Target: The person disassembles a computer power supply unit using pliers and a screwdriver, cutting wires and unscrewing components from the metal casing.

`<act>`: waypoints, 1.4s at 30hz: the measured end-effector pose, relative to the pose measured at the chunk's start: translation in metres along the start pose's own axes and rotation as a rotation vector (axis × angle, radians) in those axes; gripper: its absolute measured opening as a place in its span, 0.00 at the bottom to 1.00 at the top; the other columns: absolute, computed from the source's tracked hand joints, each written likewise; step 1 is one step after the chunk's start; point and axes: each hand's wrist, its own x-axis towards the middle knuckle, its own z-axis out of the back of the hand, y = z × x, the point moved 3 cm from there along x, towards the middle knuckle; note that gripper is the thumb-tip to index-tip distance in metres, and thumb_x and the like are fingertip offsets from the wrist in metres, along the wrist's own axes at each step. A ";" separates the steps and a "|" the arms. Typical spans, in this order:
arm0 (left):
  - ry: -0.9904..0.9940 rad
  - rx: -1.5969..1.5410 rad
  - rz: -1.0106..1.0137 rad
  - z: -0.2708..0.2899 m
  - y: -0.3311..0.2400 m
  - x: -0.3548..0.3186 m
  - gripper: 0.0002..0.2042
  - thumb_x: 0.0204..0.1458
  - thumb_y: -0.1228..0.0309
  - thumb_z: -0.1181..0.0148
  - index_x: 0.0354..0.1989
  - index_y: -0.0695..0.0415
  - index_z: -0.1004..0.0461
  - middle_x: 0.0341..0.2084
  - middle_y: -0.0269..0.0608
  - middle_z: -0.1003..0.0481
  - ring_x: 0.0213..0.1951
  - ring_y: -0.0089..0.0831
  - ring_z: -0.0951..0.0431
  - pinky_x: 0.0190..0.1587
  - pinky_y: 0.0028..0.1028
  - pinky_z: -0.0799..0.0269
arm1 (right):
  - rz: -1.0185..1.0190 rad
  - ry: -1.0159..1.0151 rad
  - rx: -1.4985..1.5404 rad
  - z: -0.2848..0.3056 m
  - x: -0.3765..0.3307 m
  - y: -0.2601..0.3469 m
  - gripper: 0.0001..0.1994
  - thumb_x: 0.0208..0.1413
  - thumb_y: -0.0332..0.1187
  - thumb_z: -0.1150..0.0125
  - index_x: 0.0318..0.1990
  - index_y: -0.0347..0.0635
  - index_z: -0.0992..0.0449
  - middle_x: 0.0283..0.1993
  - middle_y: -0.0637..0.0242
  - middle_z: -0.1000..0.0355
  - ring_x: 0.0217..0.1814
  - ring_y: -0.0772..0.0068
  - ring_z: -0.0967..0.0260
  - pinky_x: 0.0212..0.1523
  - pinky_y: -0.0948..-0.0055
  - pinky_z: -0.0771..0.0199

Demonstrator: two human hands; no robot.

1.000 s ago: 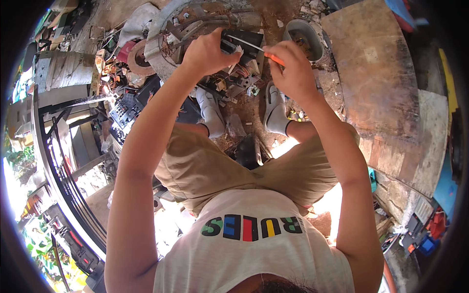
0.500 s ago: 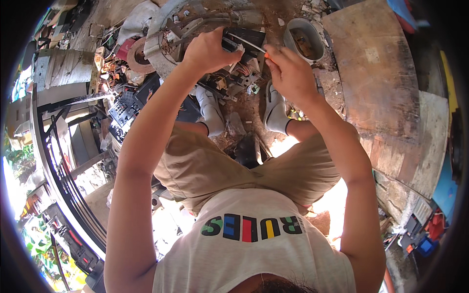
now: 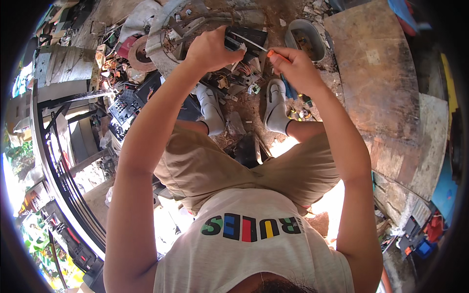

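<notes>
My left hand (image 3: 210, 51) is closed on the near left side of a black boxy device (image 3: 257, 36), above the ground beyond my feet. My right hand (image 3: 299, 71) grips the orange handle of a screwdriver (image 3: 250, 42). Its thin metal shaft points left and away across the device. The tip ends near the device's left part, close to my left fingers; whether it sits in a screw is too small to tell. Loose wires and metal scraps (image 3: 248, 78) lie below the device, between my two shoes.
An oval grey tub (image 3: 320, 46) with small parts stands right of the device. Left are a round stone-like ring (image 3: 156, 49), a black button panel (image 3: 123, 106) and piled scrap. A brown board (image 3: 373, 63) lies right. A blue-handled tool (image 3: 289, 89) rests by my right shoe.
My right hand has shifted slightly right and its grip has changed, so more of the orange handle shows. The blue-handled tool below it has come into sight. My left hand has hardly moved.
</notes>
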 end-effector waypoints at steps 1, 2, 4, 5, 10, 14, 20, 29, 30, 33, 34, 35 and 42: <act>-0.012 0.014 -0.010 -0.001 0.002 0.000 0.31 0.39 0.47 0.32 0.45 0.62 0.25 0.34 0.57 0.20 0.41 0.53 0.19 0.46 0.43 0.23 | 0.331 -0.204 -0.516 -0.009 -0.002 0.009 0.14 0.60 0.35 0.38 0.51 0.41 0.24 0.37 0.70 0.27 0.30 0.80 0.31 0.27 0.74 0.30; -0.005 0.018 0.003 -0.001 0.002 -0.001 0.31 0.39 0.47 0.32 0.44 0.62 0.25 0.34 0.57 0.20 0.41 0.53 0.19 0.46 0.44 0.23 | 0.662 -0.410 -1.034 -0.022 -0.009 0.019 0.14 0.59 0.33 0.37 0.50 0.41 0.24 0.36 0.71 0.28 0.29 0.79 0.31 0.28 0.73 0.29; 0.011 0.025 0.028 -0.001 0.000 -0.002 0.31 0.39 0.47 0.32 0.44 0.62 0.25 0.34 0.57 0.20 0.41 0.53 0.19 0.46 0.44 0.23 | 0.680 -0.517 -0.924 -0.027 -0.011 0.021 0.15 0.56 0.29 0.35 0.50 0.40 0.25 0.35 0.69 0.29 0.31 0.77 0.30 0.32 0.71 0.27; 0.015 0.023 0.028 0.001 0.000 -0.001 0.31 0.39 0.47 0.32 0.44 0.61 0.25 0.34 0.57 0.20 0.41 0.53 0.19 0.46 0.43 0.23 | 0.690 -0.572 -0.866 -0.029 -0.012 0.022 0.16 0.54 0.27 0.35 0.50 0.39 0.25 0.34 0.68 0.29 0.31 0.76 0.29 0.33 0.71 0.26; 0.013 0.002 0.051 -0.002 0.002 0.000 0.31 0.39 0.46 0.33 0.46 0.59 0.24 0.35 0.56 0.19 0.41 0.53 0.18 0.47 0.43 0.23 | 0.272 -0.589 0.193 -0.022 -0.014 -0.008 0.15 0.56 0.29 0.34 0.51 0.40 0.25 0.40 0.64 0.26 0.37 0.76 0.26 0.38 0.75 0.24; 0.003 -0.044 0.019 0.001 0.001 0.002 0.29 0.40 0.46 0.32 0.44 0.56 0.22 0.34 0.52 0.18 0.40 0.50 0.18 0.47 0.43 0.23 | 0.168 -0.560 0.506 -0.032 -0.012 -0.011 0.14 0.64 0.37 0.40 0.50 0.37 0.26 0.41 0.63 0.24 0.32 0.79 0.28 0.34 0.79 0.25; 0.044 0.006 0.053 -0.001 0.002 -0.001 0.29 0.40 0.44 0.32 0.43 0.56 0.22 0.33 0.50 0.18 0.40 0.49 0.18 0.47 0.43 0.23 | -0.153 -0.270 0.237 -0.011 -0.021 -0.020 0.22 0.64 0.52 0.42 0.46 0.38 0.23 0.29 0.66 0.24 0.26 0.82 0.30 0.26 0.80 0.33; 0.022 -0.021 0.031 -0.001 0.002 0.000 0.29 0.39 0.44 0.32 0.43 0.56 0.22 0.34 0.51 0.18 0.41 0.49 0.18 0.47 0.43 0.23 | 0.149 -0.499 -0.280 -0.024 -0.020 0.009 0.17 0.59 0.43 0.34 0.48 0.42 0.22 0.35 0.67 0.23 0.36 0.70 0.25 0.39 0.70 0.26; 0.014 -0.023 0.027 0.000 0.002 -0.001 0.29 0.39 0.44 0.32 0.43 0.56 0.22 0.34 0.51 0.18 0.41 0.49 0.18 0.47 0.43 0.23 | 0.049 -0.427 -0.312 -0.022 -0.017 0.008 0.17 0.58 0.44 0.34 0.47 0.42 0.22 0.35 0.67 0.23 0.37 0.70 0.25 0.39 0.70 0.26; 0.040 0.017 0.065 0.003 -0.002 -0.001 0.29 0.39 0.44 0.32 0.42 0.57 0.22 0.34 0.51 0.18 0.41 0.49 0.18 0.47 0.43 0.23 | -0.038 -0.345 -0.401 -0.016 -0.012 0.003 0.17 0.58 0.45 0.33 0.45 0.41 0.21 0.35 0.66 0.21 0.37 0.69 0.24 0.39 0.70 0.26; 0.038 0.012 0.054 0.002 -0.002 0.000 0.29 0.39 0.44 0.32 0.43 0.57 0.22 0.34 0.51 0.18 0.41 0.49 0.18 0.47 0.42 0.23 | 0.075 -0.407 -0.426 -0.017 -0.014 0.003 0.17 0.58 0.45 0.34 0.45 0.42 0.21 0.35 0.65 0.21 0.37 0.70 0.24 0.39 0.70 0.25; 0.036 0.008 0.045 0.000 -0.001 0.000 0.30 0.39 0.44 0.33 0.43 0.57 0.22 0.34 0.51 0.18 0.41 0.49 0.18 0.47 0.42 0.23 | 0.189 -0.466 -0.449 -0.020 -0.015 0.003 0.17 0.59 0.46 0.34 0.45 0.42 0.20 0.35 0.65 0.21 0.36 0.71 0.24 0.39 0.70 0.25; 0.068 -0.033 0.069 0.001 -0.002 0.001 0.30 0.39 0.43 0.33 0.43 0.57 0.22 0.34 0.51 0.18 0.41 0.49 0.18 0.48 0.42 0.23 | 0.223 -0.402 -0.124 -0.020 -0.006 -0.004 0.16 0.59 0.44 0.34 0.46 0.43 0.20 0.33 0.65 0.21 0.34 0.75 0.24 0.36 0.68 0.26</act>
